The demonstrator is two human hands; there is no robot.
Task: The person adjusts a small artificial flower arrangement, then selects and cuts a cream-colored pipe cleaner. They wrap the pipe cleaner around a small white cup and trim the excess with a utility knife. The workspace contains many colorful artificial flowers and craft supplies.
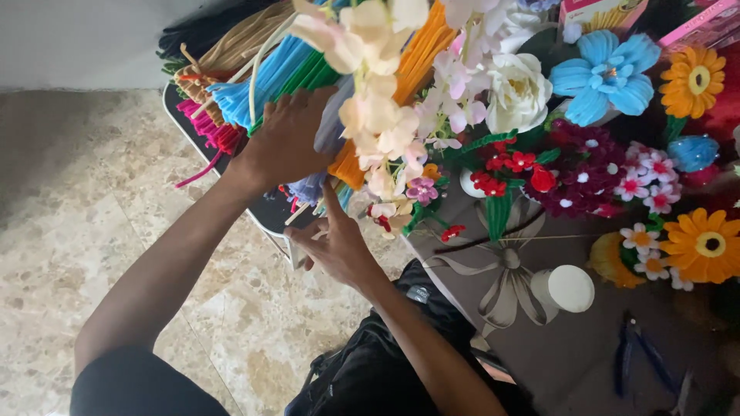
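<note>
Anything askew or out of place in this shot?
Slightly. One pink fuzzy pipe-cleaner stem droops loose from its bundle over the black tray's edge toward the floor. The left hand presses on the lavender stem bundle; the right hand reaches under the cream artificial flowers. Nothing spilled or broken.

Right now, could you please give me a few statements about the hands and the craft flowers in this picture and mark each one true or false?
1. The left hand rests on the bundles of coloured fuzzy craft stems. True.
2. The right hand holds the blue-handled pliers. False: the pliers lie apart on the brown table, untouched.
3. A light blue fuzzy flower sits beside a white rose-shaped flower. True.
4. The floor is dark carpet. False: it is beige marbled tile.
5. Orange daisy-shaped flowers stand at the right of the picture. True.
</note>
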